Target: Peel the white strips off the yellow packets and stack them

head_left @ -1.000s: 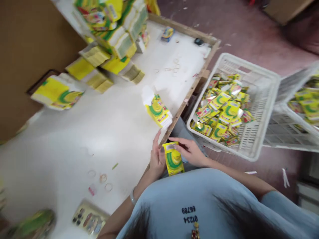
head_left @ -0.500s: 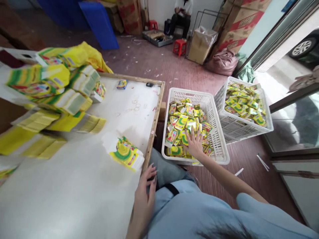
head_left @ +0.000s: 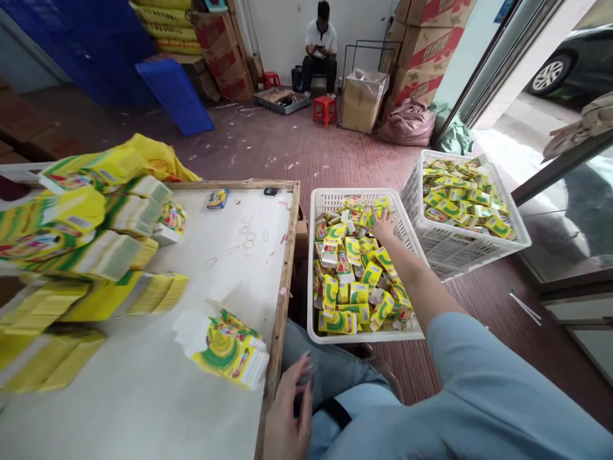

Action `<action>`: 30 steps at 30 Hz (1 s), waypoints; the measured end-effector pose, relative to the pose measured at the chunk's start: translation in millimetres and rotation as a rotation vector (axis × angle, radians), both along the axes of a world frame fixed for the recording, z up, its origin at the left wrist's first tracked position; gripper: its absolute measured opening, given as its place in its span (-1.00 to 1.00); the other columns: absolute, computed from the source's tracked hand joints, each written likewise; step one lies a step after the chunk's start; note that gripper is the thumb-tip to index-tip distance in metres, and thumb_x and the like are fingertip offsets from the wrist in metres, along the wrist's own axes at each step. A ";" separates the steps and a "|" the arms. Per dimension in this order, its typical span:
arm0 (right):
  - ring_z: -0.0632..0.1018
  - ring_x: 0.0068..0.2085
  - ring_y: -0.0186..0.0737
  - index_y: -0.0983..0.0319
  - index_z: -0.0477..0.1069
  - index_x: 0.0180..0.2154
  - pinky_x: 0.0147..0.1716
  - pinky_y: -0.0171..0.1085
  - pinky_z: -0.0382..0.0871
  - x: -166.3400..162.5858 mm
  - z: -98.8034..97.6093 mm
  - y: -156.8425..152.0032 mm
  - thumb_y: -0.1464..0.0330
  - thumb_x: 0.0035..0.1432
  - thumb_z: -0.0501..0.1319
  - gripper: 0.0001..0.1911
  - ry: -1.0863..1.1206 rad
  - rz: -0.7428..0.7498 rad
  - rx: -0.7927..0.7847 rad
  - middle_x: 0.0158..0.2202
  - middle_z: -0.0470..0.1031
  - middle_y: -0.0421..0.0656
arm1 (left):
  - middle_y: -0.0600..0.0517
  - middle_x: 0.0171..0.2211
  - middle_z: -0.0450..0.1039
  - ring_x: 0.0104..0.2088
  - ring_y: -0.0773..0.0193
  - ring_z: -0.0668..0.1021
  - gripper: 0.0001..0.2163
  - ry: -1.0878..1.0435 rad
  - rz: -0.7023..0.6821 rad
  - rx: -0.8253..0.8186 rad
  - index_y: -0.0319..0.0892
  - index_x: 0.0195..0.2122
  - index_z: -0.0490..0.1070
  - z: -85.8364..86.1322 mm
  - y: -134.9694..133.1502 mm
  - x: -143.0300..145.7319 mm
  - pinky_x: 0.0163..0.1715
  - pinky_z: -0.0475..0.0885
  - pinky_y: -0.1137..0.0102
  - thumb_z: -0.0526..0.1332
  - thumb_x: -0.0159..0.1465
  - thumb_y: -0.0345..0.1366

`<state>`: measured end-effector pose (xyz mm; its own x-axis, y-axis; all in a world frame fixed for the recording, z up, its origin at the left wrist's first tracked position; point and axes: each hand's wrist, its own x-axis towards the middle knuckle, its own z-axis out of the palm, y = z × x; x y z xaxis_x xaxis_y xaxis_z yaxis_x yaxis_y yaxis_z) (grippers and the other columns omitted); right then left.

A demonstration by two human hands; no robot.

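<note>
My right hand [head_left: 384,223] reaches into the far right part of a white plastic crate [head_left: 317,319]. Its fingers are apart and rest on small yellow-and-green cardboard boxes [head_left: 359,292] piled inside; the fingertips are partly lost among them. My left hand [head_left: 293,402] hovers by the wooden edge of the table [head_left: 230,252], fingers loosely bent and apart, nothing visible in it. Beside it on the tabletop lies a small stack of flattened yellow cartons [head_left: 232,351].
Bundled flat cartons [head_left: 115,255] are heaped at the table's left. Rubber bands [head_left: 248,240], a small blue box [head_left: 218,199] and a black object [head_left: 271,191] lie farther back. A second filled crate [head_left: 472,198] stands at right. A person [head_left: 320,51] sits by the far wall.
My right hand has moved away from me across the boxes, toward the crate's far right side. The view has tilted up. My left hand stays near the table edge.
</note>
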<state>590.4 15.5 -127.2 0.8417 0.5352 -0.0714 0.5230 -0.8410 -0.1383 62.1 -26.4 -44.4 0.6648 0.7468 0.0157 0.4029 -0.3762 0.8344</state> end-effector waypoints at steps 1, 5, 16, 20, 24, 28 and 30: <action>0.04 0.43 0.61 0.22 0.00 0.47 0.23 0.46 0.05 8.7 6.2 4.5 -0.10 0.23 0.21 -0.04 0.002 -0.031 0.007 0.52 -0.29 0.32 | -0.13 0.05 0.61 -0.07 0.15 0.71 -0.68 0.002 -0.027 0.027 -0.08 0.16 0.48 0.6 -0.3 2.4 -0.14 0.69 0.30 0.13 0.43 -0.20; 0.00 0.45 0.58 0.33 0.14 0.41 0.25 0.49 -0.02 11.5 23.3 7.7 0.12 0.35 0.14 -0.27 -0.028 -0.041 0.077 0.51 -0.26 0.36 | -0.11 0.05 0.62 -0.09 0.12 0.72 -0.68 -0.003 -0.050 0.116 -0.04 0.16 0.49 1.6 0.0 5.2 -0.15 0.70 0.29 0.14 0.42 -0.24; 0.15 0.46 0.23 0.16 0.49 0.14 0.40 0.32 -0.03 -207.8 -11.9 -75.6 0.00 0.22 0.28 -0.44 0.103 0.754 0.483 0.39 0.30 0.02 | -0.12 0.02 0.63 -0.05 0.09 0.71 -0.73 -0.011 -0.076 0.248 -0.06 0.08 0.52 5.8 18.3 1.0 -0.15 0.71 0.27 0.15 0.40 -0.30; 0.33 0.36 0.18 0.17 0.56 -0.12 0.39 0.26 0.04 -226.6 -17.8 -63.5 -0.14 0.07 0.33 -0.44 0.154 0.767 0.548 0.23 0.51 -0.07 | -0.09 0.01 0.64 -0.05 0.10 0.71 -0.72 -0.023 -0.136 0.314 -0.04 0.10 0.50 13.5 22.3 6.9 -0.10 0.70 0.24 0.16 0.40 -0.33; 0.27 0.39 0.23 0.23 0.56 -0.11 0.36 0.32 0.00 -196.3 -24.0 -81.0 -0.16 0.14 0.26 -0.39 0.119 0.659 0.502 0.33 0.39 0.04 | -0.03 0.02 0.64 -0.03 0.11 0.70 -0.70 -0.044 -0.115 0.395 0.02 0.11 0.48 17.9 19.4 -7.0 -0.08 0.69 0.24 0.18 0.38 -0.35; 0.19 0.42 0.42 0.25 0.51 0.12 0.29 0.53 -0.07 -164.2 -24.6 -131.5 -0.04 0.22 0.26 -0.38 0.040 0.574 0.363 0.39 0.26 0.22 | 0.00 -0.01 0.63 -0.12 0.11 0.71 -0.70 -0.049 0.001 0.336 0.07 0.14 0.44 22.6 22.2 -38.0 -0.26 0.70 0.29 0.15 0.40 -0.27; 0.12 0.45 0.43 0.22 0.40 0.26 0.29 0.52 -0.04 -156.7 -23.6 -153.9 0.00 0.26 0.24 -0.34 -0.031 0.563 0.206 0.43 0.17 0.21 | 0.00 -0.04 0.64 -0.20 0.13 0.70 -0.72 -0.042 0.085 0.332 0.07 0.11 0.46 28.9 33.5 -53.8 -0.32 0.67 0.30 0.15 0.40 -0.24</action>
